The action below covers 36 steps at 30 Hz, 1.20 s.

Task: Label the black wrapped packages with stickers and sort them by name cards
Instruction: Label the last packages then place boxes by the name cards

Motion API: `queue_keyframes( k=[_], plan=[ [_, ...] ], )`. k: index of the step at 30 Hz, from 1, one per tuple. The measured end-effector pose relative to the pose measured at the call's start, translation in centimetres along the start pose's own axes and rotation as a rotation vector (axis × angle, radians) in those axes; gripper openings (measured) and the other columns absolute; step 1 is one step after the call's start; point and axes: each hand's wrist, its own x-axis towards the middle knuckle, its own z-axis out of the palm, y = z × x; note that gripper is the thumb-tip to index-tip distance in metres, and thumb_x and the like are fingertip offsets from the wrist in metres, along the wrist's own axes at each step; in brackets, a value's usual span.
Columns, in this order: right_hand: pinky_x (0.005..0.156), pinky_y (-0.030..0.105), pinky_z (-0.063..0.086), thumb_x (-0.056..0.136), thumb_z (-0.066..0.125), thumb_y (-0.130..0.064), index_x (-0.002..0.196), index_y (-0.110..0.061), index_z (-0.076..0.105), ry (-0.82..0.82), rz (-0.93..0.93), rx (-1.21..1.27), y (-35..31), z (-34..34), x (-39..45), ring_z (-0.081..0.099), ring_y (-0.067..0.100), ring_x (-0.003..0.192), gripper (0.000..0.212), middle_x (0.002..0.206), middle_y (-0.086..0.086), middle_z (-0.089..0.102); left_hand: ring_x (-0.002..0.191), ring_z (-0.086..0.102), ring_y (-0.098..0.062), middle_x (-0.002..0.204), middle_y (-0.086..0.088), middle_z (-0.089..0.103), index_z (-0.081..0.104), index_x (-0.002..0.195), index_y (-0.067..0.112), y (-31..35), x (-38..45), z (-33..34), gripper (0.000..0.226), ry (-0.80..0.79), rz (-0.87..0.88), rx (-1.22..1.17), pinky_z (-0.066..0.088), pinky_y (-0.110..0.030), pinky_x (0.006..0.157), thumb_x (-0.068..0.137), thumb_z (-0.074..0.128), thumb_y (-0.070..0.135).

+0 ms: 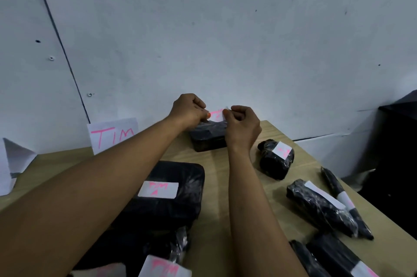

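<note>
At the far edge of the wooden table [216,186] lies a small black wrapped package [208,139]. Above it, both hands pinch a white sticker [217,115] with pink writing: my left hand [188,111] holds its left end, my right hand [242,124] its right end. The sticker hovers just over the package top, partly hidden by my fingers. A white name card reading "TIM" [112,134] leans on the wall at the left. A large black package labelled "TIM" [167,191] lies under my left forearm.
Several labelled black packages lie on the right: a round one [276,159] and long ones [320,206], [345,202]. More packages [334,258] sit at the near edge. Another folded white card [15,159] stands far left. A dark cabinet [399,148] flanks the table's right.
</note>
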Motion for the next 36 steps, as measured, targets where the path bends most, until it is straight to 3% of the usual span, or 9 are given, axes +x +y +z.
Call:
queue_keyframes(
  k=[2,4,8,11,17,21,32,36],
  plan=[
    [0.060,0.004,0.039,0.080,0.077,-0.015,0.089,-0.016,0.068,-0.013,-0.013,-0.068,0.3,0.5,0.6,0.061,0.005,0.072,0.012,0.076,-0.007,0.067,0.085,0.070,-0.023,0.098,-0.016,0.068,0.060,0.093,0.008,-0.4,1.0,0.1,0.022,0.008,-0.015,0.024,0.059,-0.034,0.078,0.079,0.077,0.002],
    [0.067,0.015,0.043,0.080,0.076,-0.018,0.090,-0.018,0.068,-0.016,-0.009,-0.135,0.6,0.9,1.3,0.063,0.010,0.080,0.012,0.078,-0.007,0.068,0.084,0.069,-0.021,0.100,-0.013,0.067,0.061,0.096,0.007,-0.7,1.8,0.4,0.025,0.023,-0.023,0.073,0.056,-0.027,0.070,0.079,0.078,0.005],
    [0.087,0.031,0.049,0.084,0.072,-0.022,0.096,-0.019,0.069,-0.038,0.008,-0.256,1.6,1.7,1.8,0.065,0.014,0.091,0.013,0.091,-0.005,0.074,0.092,0.064,-0.022,0.101,-0.009,0.065,0.060,0.093,0.011,-1.2,2.7,0.7,0.023,0.037,-0.007,0.183,0.047,-0.023,0.066,0.079,0.079,0.010],
    [0.096,0.040,0.044,0.086,0.067,-0.023,0.096,-0.023,0.069,-0.015,-0.011,-0.329,2.5,2.2,1.7,0.064,0.019,0.098,0.011,0.093,-0.007,0.074,0.093,0.063,-0.022,0.101,-0.009,0.065,0.060,0.092,0.011,-1.6,3.1,0.9,0.022,0.030,0.002,0.217,0.045,-0.025,0.071,0.080,0.078,0.010],
    [0.091,0.033,0.027,0.089,0.056,-0.018,0.102,-0.026,0.064,0.007,-0.016,-0.398,3.2,2.0,1.8,0.054,0.019,0.109,0.017,0.097,-0.007,0.070,0.095,0.064,-0.024,0.098,-0.007,0.066,0.056,0.081,0.019,-2.3,3.5,1.8,0.024,0.008,0.024,0.302,0.053,-0.035,0.084,0.079,0.078,0.011],
    [0.087,0.033,0.023,0.088,0.059,-0.017,0.101,-0.028,0.063,-0.046,0.002,-0.451,3.8,2.0,1.8,0.051,0.018,0.113,0.018,0.098,-0.012,0.070,0.093,0.066,-0.025,0.096,-0.009,0.069,0.054,0.076,0.023,-2.9,3.6,2.1,0.027,-0.017,0.018,0.316,0.054,-0.044,0.089,0.077,0.077,0.008],
    [0.094,0.039,0.022,0.087,0.054,-0.014,0.103,-0.029,0.061,-0.109,-0.006,-0.560,4.2,2.1,2.0,0.045,0.017,0.119,0.023,0.106,-0.010,0.068,0.094,0.065,-0.023,0.097,-0.006,0.068,0.053,0.080,0.023,-3.5,3.4,2.4,0.029,-0.053,0.055,0.380,0.053,-0.043,0.088,0.076,0.081,0.014],
    [0.096,0.041,0.022,0.086,0.049,-0.012,0.105,-0.028,0.061,-0.152,0.003,-0.565,4.1,2.0,2.1,0.043,0.019,0.120,0.028,0.107,-0.008,0.067,0.096,0.062,-0.023,0.103,-0.005,0.065,0.057,0.090,0.020,-3.9,3.4,2.6,0.024,-0.050,0.117,0.469,0.052,-0.042,0.088,0.079,0.078,0.018]
  ],
)
